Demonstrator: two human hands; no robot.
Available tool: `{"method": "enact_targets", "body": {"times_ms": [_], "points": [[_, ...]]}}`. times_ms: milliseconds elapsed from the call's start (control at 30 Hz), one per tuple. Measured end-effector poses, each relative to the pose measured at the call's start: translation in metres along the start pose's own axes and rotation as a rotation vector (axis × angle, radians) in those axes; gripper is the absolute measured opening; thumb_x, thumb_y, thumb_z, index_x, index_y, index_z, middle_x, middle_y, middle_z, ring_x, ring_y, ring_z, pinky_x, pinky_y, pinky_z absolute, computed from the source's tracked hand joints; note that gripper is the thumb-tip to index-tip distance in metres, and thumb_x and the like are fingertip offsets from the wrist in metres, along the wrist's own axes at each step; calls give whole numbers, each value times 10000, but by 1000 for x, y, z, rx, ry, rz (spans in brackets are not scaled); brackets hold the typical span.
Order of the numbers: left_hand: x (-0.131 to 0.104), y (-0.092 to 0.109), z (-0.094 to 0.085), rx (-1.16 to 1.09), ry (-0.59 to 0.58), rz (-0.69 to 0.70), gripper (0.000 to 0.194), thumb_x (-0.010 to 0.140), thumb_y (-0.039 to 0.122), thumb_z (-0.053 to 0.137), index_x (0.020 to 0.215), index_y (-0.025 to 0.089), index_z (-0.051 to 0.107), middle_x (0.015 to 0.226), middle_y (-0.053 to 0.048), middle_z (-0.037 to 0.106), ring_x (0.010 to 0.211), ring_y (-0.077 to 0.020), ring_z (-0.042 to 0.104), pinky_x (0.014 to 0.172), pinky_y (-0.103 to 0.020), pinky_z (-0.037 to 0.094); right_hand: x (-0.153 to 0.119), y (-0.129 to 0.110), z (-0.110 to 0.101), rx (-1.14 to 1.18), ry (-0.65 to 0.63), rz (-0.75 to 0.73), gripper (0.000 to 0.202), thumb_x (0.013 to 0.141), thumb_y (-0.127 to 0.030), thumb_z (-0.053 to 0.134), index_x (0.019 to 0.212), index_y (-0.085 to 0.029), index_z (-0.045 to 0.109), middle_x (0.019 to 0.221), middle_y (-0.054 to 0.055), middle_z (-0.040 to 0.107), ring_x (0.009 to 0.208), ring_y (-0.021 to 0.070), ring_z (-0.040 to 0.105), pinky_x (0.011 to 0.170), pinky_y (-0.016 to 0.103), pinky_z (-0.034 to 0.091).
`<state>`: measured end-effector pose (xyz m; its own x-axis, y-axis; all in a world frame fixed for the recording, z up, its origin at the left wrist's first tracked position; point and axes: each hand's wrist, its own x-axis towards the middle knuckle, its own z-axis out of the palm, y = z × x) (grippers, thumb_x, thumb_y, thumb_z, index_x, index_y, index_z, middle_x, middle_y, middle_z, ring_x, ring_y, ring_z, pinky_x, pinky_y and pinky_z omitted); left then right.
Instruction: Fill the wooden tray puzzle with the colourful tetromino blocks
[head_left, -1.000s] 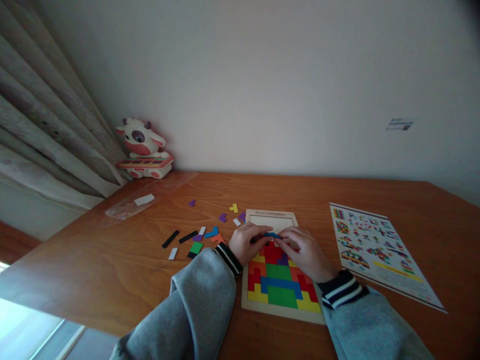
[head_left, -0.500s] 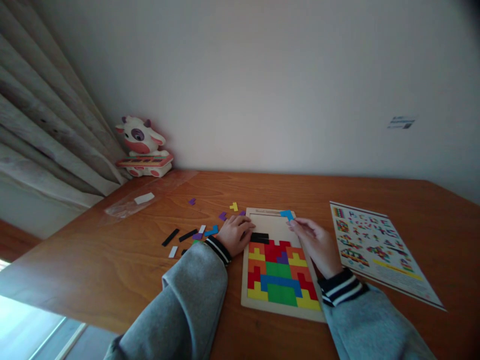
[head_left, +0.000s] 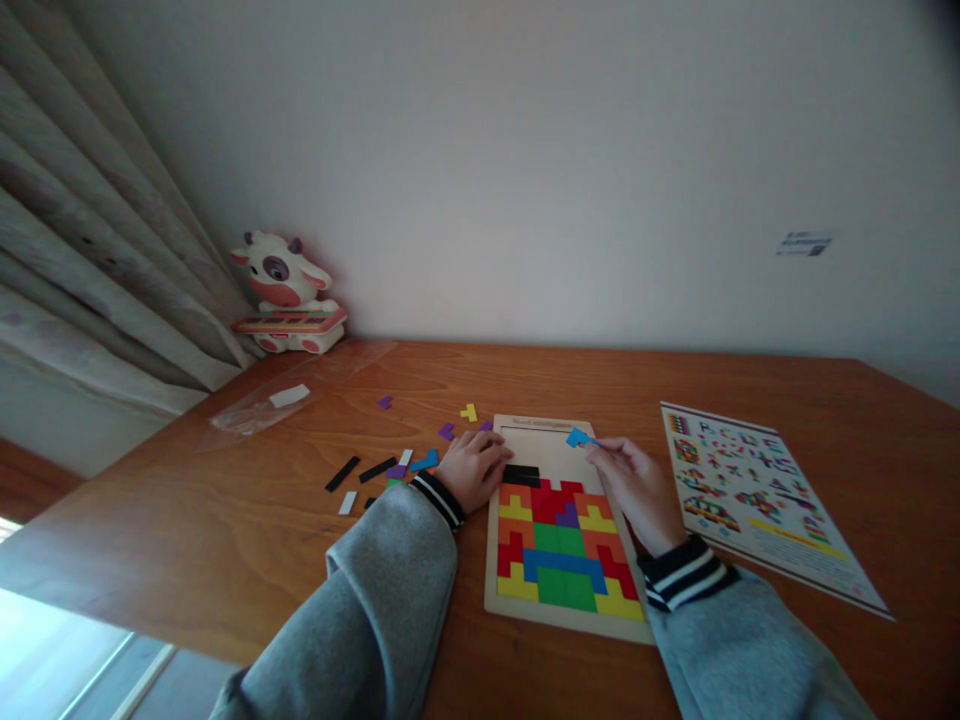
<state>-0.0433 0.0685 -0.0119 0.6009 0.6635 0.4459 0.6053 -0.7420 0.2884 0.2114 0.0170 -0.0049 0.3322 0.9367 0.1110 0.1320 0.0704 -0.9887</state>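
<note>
A wooden puzzle board (head_left: pixel 491 592) lies on the table, its near part filled with red, orange, yellow, green, blue and purple pieces. Two black bars (head_left: pixel 520 475) sit at the left above the coloured rows, and bare wood shows beyond them. Between thumb and fingers of my right hand (head_left: pixel 634 490) is a blue puzzle piece (head_left: pixel 579 438), held over the bare upper right of the board. My left hand (head_left: pixel 471 468) rests on the board's left edge, fingers stretched out, with no piece visible in it. What lies under its palm is hidden.
Left of the board lie loose pieces, among them a black bar (head_left: pixel 343 473), a blue piece (head_left: pixel 425 460) and a yellow piece (head_left: pixel 469 412). A printed pattern sheet (head_left: pixel 750 500) lies right. Farther left are a plastic bag (head_left: pixel 247 418) and a cow toy (head_left: pixel 289 295).
The blue piece has turned in my right fingers and shifted slightly down from the board's top edge. My left hand stays at the board's left edge.
</note>
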Motion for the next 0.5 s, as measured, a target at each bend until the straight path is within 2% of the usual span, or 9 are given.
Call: {"method": "enact_targets", "body": {"times_ms": [133, 300, 433, 500], "points": [[0, -1, 0, 4, -3, 2, 237, 908, 231, 518, 1062, 201, 696, 1162, -105, 640, 1032, -256, 585, 916, -434, 487, 1, 3, 0, 10, 18, 27, 401, 705, -573, 739, 795, -202, 617, 784, 77, 754, 786, 250, 710, 755, 393, 550], [0, 0, -1, 23, -21, -4, 244, 911, 223, 509, 1068, 207, 694, 1167, -94, 639, 1035, -246, 580, 924, -423, 486, 0, 4, 0, 61, 8, 4, 402, 723, -528, 760, 916, -194, 649, 862, 56, 748, 745, 194, 672, 740, 331, 522], [0, 1, -1, 32, -21, -3, 243, 917, 234, 506, 1066, 212, 696, 1166, -90, 640, 1041, -243, 580, 924, -416, 486, 1, 2, 1, 63, -6, 10, 393, 715, -520, 768, 928, -204, 670, 921, 56, 746, 814, 214, 670, 755, 331, 517], [0, 0, 0, 34, -21, 0, 246, 919, 236, 503, 1068, 209, 696, 1167, -92, 640, 1040, -244, 581, 923, -417, 487, 0, 2, 1, 40, -20, 15, 369, 721, -532, 757, 871, -207, 666, 892, 54, 744, 834, 228, 671, 755, 333, 517]]}}
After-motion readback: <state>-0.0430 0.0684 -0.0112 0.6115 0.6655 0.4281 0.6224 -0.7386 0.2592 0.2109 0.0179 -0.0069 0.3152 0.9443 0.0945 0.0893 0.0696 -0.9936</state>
